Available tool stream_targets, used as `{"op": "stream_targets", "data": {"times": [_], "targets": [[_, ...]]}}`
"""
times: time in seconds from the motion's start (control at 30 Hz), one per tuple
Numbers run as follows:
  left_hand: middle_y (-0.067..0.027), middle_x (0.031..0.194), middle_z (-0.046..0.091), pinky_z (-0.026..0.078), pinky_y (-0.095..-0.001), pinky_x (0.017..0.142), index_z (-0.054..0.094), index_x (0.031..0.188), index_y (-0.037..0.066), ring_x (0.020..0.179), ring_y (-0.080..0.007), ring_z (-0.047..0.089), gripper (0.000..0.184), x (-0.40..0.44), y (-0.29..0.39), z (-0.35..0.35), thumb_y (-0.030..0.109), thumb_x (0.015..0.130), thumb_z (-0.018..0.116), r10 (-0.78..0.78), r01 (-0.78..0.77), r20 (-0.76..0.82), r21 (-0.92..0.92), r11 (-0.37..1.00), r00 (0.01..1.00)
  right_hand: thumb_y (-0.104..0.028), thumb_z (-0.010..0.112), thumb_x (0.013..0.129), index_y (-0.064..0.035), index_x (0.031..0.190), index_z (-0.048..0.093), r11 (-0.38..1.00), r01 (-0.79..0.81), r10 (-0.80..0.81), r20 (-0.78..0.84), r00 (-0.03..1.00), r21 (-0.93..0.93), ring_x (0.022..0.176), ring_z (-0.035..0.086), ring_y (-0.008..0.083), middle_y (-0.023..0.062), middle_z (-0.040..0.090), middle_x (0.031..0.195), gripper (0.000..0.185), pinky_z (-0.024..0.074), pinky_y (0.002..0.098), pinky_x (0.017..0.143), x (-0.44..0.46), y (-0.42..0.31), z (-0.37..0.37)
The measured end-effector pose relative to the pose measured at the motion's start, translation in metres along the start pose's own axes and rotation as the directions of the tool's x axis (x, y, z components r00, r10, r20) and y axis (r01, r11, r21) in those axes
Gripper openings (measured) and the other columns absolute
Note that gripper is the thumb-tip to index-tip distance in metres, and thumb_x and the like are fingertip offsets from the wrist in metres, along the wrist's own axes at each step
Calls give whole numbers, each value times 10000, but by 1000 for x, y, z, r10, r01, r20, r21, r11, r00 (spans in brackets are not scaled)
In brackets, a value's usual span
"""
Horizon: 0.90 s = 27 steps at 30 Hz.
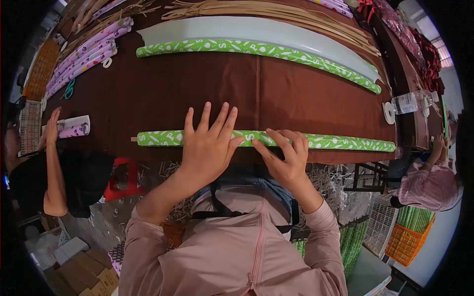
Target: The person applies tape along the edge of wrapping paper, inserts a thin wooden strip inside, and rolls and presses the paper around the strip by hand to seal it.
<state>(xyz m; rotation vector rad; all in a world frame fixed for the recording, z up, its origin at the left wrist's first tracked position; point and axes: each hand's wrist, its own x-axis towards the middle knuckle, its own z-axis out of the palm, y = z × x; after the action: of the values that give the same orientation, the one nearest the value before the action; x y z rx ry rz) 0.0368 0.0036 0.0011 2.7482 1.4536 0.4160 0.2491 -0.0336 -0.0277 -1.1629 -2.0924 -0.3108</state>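
A long green roll of printed paper (345, 141) with white shapes lies along the table's near edge, a thin strip end poking out at its left. My left hand (206, 148) rests flat across the roll left of its middle, fingers stretched out and spread. Just right of it, my right hand (286, 155) lies over the same roll, fingers apart and slightly bent, the tips touching the paper. Farther back lies a partly unrolled green sheet (256, 48), its pale underside (256, 30) showing behind the rolled edge.
Bamboo-like strips (276, 14) lie along the far side. Pink rolls (84, 54), teal scissors (69, 89) and a tape roll (107, 62) sit at left. A bottle (410, 102) and white tape (389, 113) are at right. Co-workers (52, 172) (432, 182) work at both sides.
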Motion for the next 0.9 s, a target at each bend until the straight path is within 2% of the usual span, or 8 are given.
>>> {"op": "stream_targets", "data": {"times": [0.13,0.2,0.5,0.57,0.7,0.73,0.8,0.9], "targets": [[-153,1430,514,209,-605,1122,439,1454,49,1349,-406,420,527,1,0,1,339,1015,470,0,0,7,-6,1000,1000,-152,684,680,-216,1069,760,1000,2,-2,-17,1000,14,989,591,234,37,639,1150,401,449,406,853,1,0,0],[-148,1387,553,253,-628,1088,517,1390,56,1282,-412,487,528,0,-1,4,379,974,520,10,-10,-56,4,1000,998,-148,690,681,-212,1070,759,1000,4,-4,-19,1000,16,988,592,232,36,640,1144,401,448,407,855,1,-1,0],[-150,1377,559,247,-628,1091,516,1390,56,1279,-416,485,533,1,0,3,386,972,525,9,-9,-57,5,1000,998,-113,768,719,-163,1062,730,993,-55,62,-59,996,101,995,597,245,42,645,1105,349,451,398,851,3,-3,-1],[-150,1378,557,244,-628,1093,514,1391,57,1282,-416,483,538,-1,0,3,390,969,529,5,-5,-57,7,1000,998,-69,776,730,-122,1022,721,945,-211,210,29,977,249,982,597,263,48,649,1090,302,453,395,844,11,-9,-13],[-149,1381,552,234,-627,1099,515,1389,58,1288,-414,476,546,-2,2,3,393,959,545,-6,6,-56,-2,1000,998,-26,762,739,-66,945,709,861,-401,384,119,916,314,953,593,281,64,667,1021,217,451,375,816,26,-10,-24],[-149,1381,552,234,-627,1099,515,1389,58,1288,-414,476,546,-2,3,2,393,959,545,-4,4,-55,-4,1000,998,-26,762,739,-66,945,709,860,-403,386,119,915,312,953,593,281,64,667,1021,217,451,375,816,30,-8,-24],[-147,1457,487,174,-617,1131,449,1447,50,1371,-398,393,539,-3,4,-1,367,1012,469,-22,22,15,-4,1000,1000,-40,757,746,-64,933,714,780,-496,419,269,867,382,948,592,255,57,674,978,193,431,370,804,37,-5,-25],[-145,1450,495,175,-618,1130,453,1444,50,1367,-399,398,535,-3,3,-1,360,1008,480,-21,22,6,-16,1000,1000,-63,753,757,-70,922,716,794,-510,395,356,847,331,919,589,235,38,674,947,169,405,366,798,45,-4,-25]]}}
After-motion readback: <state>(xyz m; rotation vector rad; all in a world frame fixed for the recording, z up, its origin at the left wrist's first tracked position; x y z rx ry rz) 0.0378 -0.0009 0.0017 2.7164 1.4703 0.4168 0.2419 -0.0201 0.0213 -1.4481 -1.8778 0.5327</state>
